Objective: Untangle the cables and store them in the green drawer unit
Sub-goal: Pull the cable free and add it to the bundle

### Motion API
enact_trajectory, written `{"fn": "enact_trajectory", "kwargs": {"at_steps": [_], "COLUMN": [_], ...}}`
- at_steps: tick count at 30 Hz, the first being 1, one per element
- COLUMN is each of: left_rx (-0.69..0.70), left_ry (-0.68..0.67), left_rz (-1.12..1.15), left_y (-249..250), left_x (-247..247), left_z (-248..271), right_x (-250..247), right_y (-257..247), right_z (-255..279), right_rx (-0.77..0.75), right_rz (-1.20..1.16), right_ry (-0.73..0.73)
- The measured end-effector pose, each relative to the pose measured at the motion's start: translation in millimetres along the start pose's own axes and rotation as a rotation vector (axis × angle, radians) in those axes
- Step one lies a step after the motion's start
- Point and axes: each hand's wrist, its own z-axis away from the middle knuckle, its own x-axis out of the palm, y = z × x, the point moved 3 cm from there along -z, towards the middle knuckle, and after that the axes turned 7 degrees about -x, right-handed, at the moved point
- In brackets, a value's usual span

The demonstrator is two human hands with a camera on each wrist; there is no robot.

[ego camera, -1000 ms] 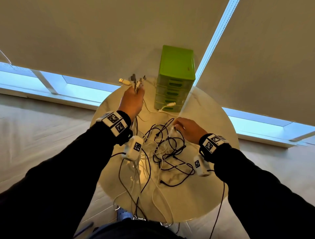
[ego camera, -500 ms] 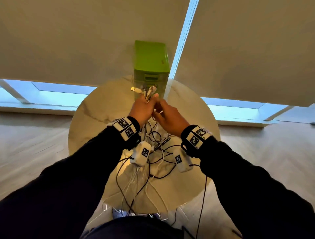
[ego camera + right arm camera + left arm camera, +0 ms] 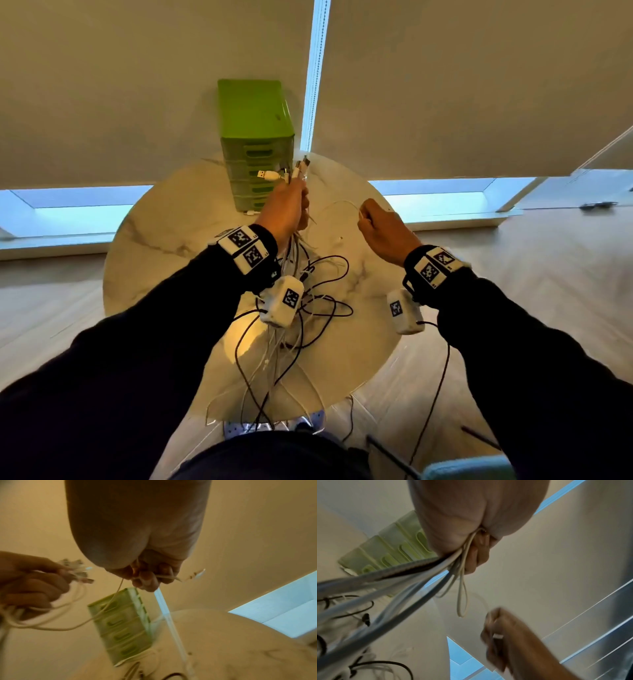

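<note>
Right hand (image 3: 383, 233) now apart, pinching white cable (image 3: 342, 204)

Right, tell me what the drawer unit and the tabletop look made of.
Green drawer unit: looks like plastic, with a smooth moulded top and slightly see-through drawer fronts. Round tabletop: pale with grey veins and a soft sheen, so marble or a marble-look surface; cannot tell which.

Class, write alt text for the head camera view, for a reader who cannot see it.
Above a round marble table, the left hand grips a bundle of black and white cables, while the right hand pinches one thin white cable. A green plastic drawer unit stands behind.
</note>
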Motion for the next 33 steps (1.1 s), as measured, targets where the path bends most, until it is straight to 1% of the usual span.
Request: {"fn": "enact_trajectory", "kwargs": {"at_steps": [3, 5, 7, 9, 11, 14, 15, 17, 20, 21, 25, 26, 28, 29, 30, 31, 33], "left_rx": [-0.016, -0.004, 0.008, 0.008, 0.000, 0.001, 0.009, 0.027, 0.044, 0.049, 0.089, 0.096, 0.089, 0.087, 0.089, 0.094, 0.100], "left_ry": [-0.047, -0.066, -0.081, -0.088, -0.086, -0.085, -0.083, -0.078, -0.079, -0.075, -0.033, -0.020, 0.009, 0.016, 0.011, -0.004, -0.057], "left_rz": [0.095, 0.102, 0.073, 0.047, 0.017, -0.022, -0.032, -0.049, -0.037, -0.038, -0.066, -0.075, -0.079, -0.063, -0.032, 0.006, 0.080], "left_y": [4.0, 1.7, -3.4, -9.2, -14.7, -18.1, -18.0, -15.7, -11.7, -10.5, -6.5, -6.2, -6.4, -6.6, -5.7, -4.3, -0.7], "left_x": [14.4, 25.2, 35.1, 42.6, 50.1, 58.7, 60.8, 61.6, 57.9, 56.3, 44.6, 40.1, 31.5, 28.5, 27.4, 27.1, 29.4], "left_z": [4.0, 5.2, 5.5, 4.1, 3.2, 4.3, 4.3, 2.5, -0.5, -1.2, -7.6, -9.8, -12.7, -13.7, -13.4, -12.5, -9.0], "right_x": [-3.1, 0.4, 7.6, 17.4, 25.5, 30.6, 29.7, 29.0, 32.7, 32.8, 19.5, 15.4, 4.8, -0.4, -3.5, -4.1, -2.7], "right_y": [49.7, 76.9, 93.9, 101.3, 93.4, 48.0, 29.6, -0.7, -23.1, -24.2, -14.8, -7.4, 9.6, 18.9, 31.1, 45.6, 76.5], "right_z": [24.8, 45.5, 65.1, 73.0, 70.2, 56.4, 51.3, 41.5, 33.6, 31.4, 27.5, 27.9, 31.8, 34.6, 38.6, 44.1, 60.4], "right_rx": [0.149, 0.258, 0.349, 0.344, 0.250, 0.001, -0.058, -0.124, -0.163, -0.164, -0.194, -0.183, -0.130, -0.087, -0.024, 0.053, 0.268], "right_rz": [0.112, 0.104, 0.076, 0.124, 0.125, -0.068, -0.130, -0.187, -0.195, -0.191, -0.215, -0.214, -0.182, -0.129, -0.024, 0.107, 0.358], "right_ry": [-0.187, -0.301, -0.425, -0.483, -0.429, -0.319, -0.315, -0.331, -0.349, -0.316, -0.061, -0.032, -0.030, -0.074, -0.173, -0.328, -0.680]}}
